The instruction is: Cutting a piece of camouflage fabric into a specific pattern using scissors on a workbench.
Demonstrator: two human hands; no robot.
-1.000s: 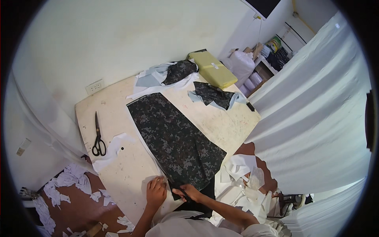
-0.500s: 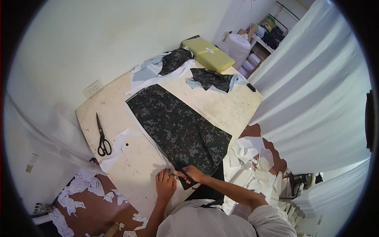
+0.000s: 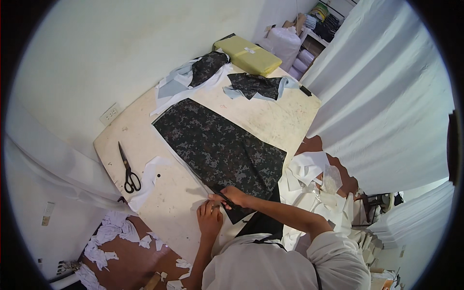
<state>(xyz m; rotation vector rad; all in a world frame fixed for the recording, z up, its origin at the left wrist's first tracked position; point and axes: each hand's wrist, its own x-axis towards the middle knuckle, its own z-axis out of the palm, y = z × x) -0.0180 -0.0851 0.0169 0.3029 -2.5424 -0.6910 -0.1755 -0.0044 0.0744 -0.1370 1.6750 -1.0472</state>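
A dark camouflage cloth piece point(image 3: 217, 145) lies flat along the middle of the table, with a pale layer showing under its left edge. At its near-left edge my right hand point(image 3: 233, 197) is closed round black-handled scissors point(image 3: 225, 199), whose blades point up along that edge; the cloth and hand partly hide them. My left hand point(image 3: 210, 218) rests on the table just left of the cloth's near corner, fingers stretched and holding nothing. Another pair of black-handled scissors point(image 3: 128, 170) lies on the table's left side.
White scraps point(image 3: 152, 176) lie by the spare scissors. Cloth offcuts point(image 3: 208, 70) and a yellow wrapped package point(image 3: 249, 54) sit at the table's point(image 3: 176, 203) far end. More white pieces point(image 3: 309, 174) are heaped at right; scraps point(image 3: 113, 229) litter the brown floor. A white curtain point(image 3: 367, 96) hangs right.
The whole view has shifted slightly. My right hand has moved a little away from me along the cloth's left edge with the scissors. The left hand stays near the same corner.
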